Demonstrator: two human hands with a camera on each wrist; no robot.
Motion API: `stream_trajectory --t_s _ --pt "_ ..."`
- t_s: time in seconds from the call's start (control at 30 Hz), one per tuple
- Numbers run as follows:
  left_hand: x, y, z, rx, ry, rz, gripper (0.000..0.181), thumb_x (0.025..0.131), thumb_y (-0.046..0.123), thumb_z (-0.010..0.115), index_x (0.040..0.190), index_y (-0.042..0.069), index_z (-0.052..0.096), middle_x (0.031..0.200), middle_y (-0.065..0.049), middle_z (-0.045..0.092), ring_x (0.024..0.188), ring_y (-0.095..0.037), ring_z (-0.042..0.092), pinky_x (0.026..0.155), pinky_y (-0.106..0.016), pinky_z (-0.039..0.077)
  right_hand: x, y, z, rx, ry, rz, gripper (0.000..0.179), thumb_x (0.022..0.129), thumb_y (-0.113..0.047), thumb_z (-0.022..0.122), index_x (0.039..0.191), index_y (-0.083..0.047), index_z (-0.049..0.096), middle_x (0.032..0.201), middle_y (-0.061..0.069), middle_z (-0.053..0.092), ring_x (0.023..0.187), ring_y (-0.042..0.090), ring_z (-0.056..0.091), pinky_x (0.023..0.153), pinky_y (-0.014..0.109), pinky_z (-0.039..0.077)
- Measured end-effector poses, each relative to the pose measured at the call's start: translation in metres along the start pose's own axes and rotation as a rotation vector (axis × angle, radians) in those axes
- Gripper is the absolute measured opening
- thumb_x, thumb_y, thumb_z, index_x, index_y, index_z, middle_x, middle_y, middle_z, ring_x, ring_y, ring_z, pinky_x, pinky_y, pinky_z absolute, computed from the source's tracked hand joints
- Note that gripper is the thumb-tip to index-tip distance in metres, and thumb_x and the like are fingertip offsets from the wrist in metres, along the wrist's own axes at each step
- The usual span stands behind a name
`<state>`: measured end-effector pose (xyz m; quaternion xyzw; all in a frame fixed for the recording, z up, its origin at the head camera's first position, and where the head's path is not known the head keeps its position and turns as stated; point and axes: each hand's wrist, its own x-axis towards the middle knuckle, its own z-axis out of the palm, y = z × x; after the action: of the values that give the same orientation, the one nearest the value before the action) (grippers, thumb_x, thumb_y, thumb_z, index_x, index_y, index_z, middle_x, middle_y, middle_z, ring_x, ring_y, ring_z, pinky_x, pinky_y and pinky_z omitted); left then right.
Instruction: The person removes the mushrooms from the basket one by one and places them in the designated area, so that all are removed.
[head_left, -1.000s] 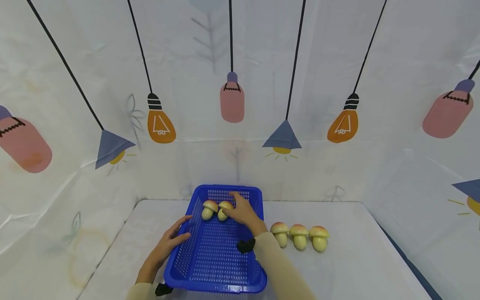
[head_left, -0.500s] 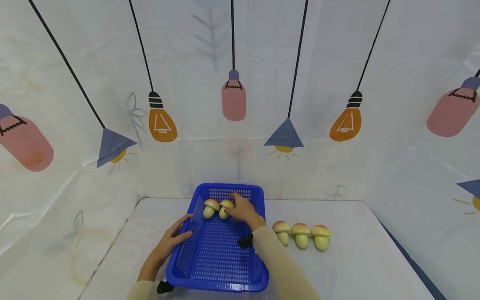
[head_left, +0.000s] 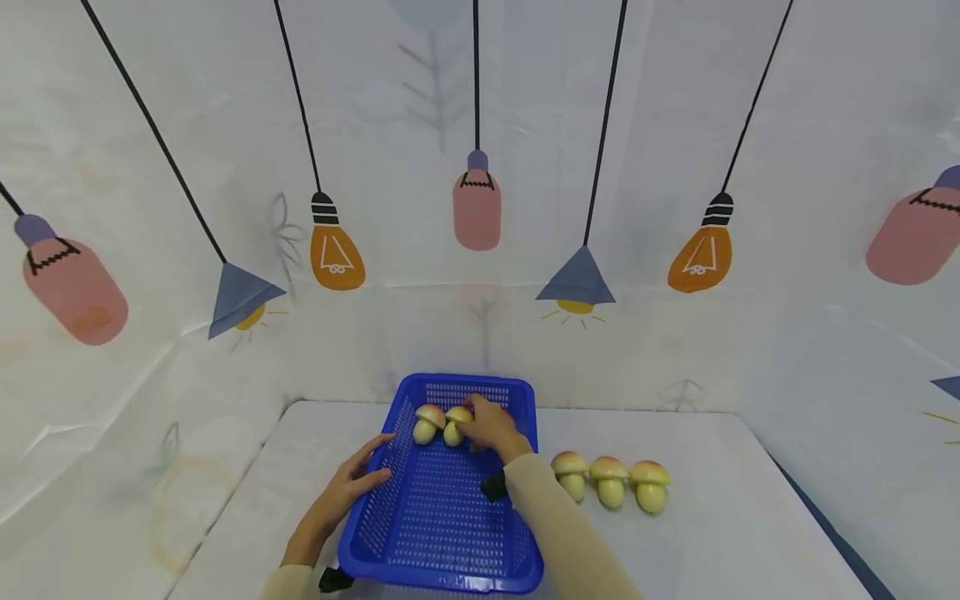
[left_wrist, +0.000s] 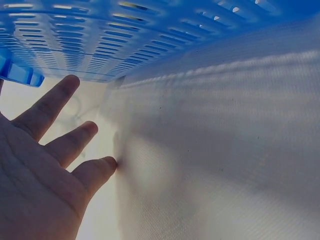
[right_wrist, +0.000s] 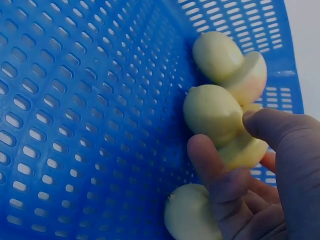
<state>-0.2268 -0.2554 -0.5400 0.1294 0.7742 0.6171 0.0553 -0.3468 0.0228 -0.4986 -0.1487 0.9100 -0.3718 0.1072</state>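
Observation:
A blue perforated plastic basket (head_left: 438,517) stands on the white table, with toy mushrooms in a row at its far end. The leftmost mushroom (head_left: 426,425) lies beside a second mushroom (head_left: 454,433). My right hand (head_left: 491,427) reaches in and holds this second one, thumb on its cap and fingers round it in the right wrist view. A third mushroom (right_wrist: 190,212) lies below those fingers there, mostly hidden behind the hand in the head view. My left hand (head_left: 348,485) rests at the basket's left rim, fingers straight and spread; in the left wrist view fingers (left_wrist: 70,142) extend beside the basket wall.
Several objects lie outside the basket to its right: a mushroom (head_left: 572,477), another mushroom (head_left: 610,482) and a third mushroom (head_left: 650,486) in a row. Behind the table (head_left: 720,533) hangs a white sheet (head_left: 420,333) printed with lamps.
The right hand has shifted slightly within the basket, and part of a mushroom now shows at its right side. The head view has moved a little. The left hand stays at the rim.

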Motion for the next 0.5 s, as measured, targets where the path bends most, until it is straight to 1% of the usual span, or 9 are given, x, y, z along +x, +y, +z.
stream_trajectory --t_s 0.03,0.1,0.23,0.5 --pt "-0.0002 0.0000 0.0006 -0.003 -0.005 0.000 0.059 0.105 0.019 0.054 0.161 0.014 0.033 0.154 -0.033 0.041 0.125 -0.037 0.058 0.090 -0.032 0.055 0.0000 0.0004 0.0007 0.001 0.001 -0.002 0.052 0.096 -0.022 0.072 0.142 -0.006 0.052 0.088 0.011 0.073 0.053 0.015 0.067 0.051 0.029 0.052" --pt "-0.0006 0.0001 0.0013 -0.005 -0.011 0.000 0.060 0.106 0.019 0.054 0.161 0.014 0.033 0.154 -0.034 0.041 0.125 -0.037 0.058 0.090 -0.032 0.055 -0.0005 0.0007 0.0019 0.011 0.004 -0.007 0.049 0.096 -0.021 0.072 0.139 -0.005 0.054 0.092 0.013 0.073 0.053 0.015 0.067 0.050 0.029 0.052" --pt "-0.0011 0.0009 0.0017 -0.006 -0.015 0.004 0.060 0.106 0.018 0.054 0.161 0.014 0.032 0.152 -0.035 0.042 0.124 -0.037 0.059 0.090 -0.033 0.056 -0.0021 -0.0001 0.0026 0.038 0.008 -0.018 0.044 0.096 -0.018 0.073 0.134 -0.002 0.056 0.107 0.018 0.070 0.052 0.016 0.067 0.050 0.029 0.052" --pt "-0.0003 0.0012 -0.0002 -0.018 -0.008 -0.009 0.061 0.105 0.019 0.055 0.161 0.014 0.032 0.155 -0.033 0.039 0.126 -0.037 0.057 0.091 -0.033 0.055 0.0003 -0.0007 0.0020 0.067 0.013 -0.008 0.046 0.095 -0.018 0.074 0.135 -0.003 0.057 0.109 0.019 0.070 0.053 0.017 0.067 0.051 0.027 0.052"
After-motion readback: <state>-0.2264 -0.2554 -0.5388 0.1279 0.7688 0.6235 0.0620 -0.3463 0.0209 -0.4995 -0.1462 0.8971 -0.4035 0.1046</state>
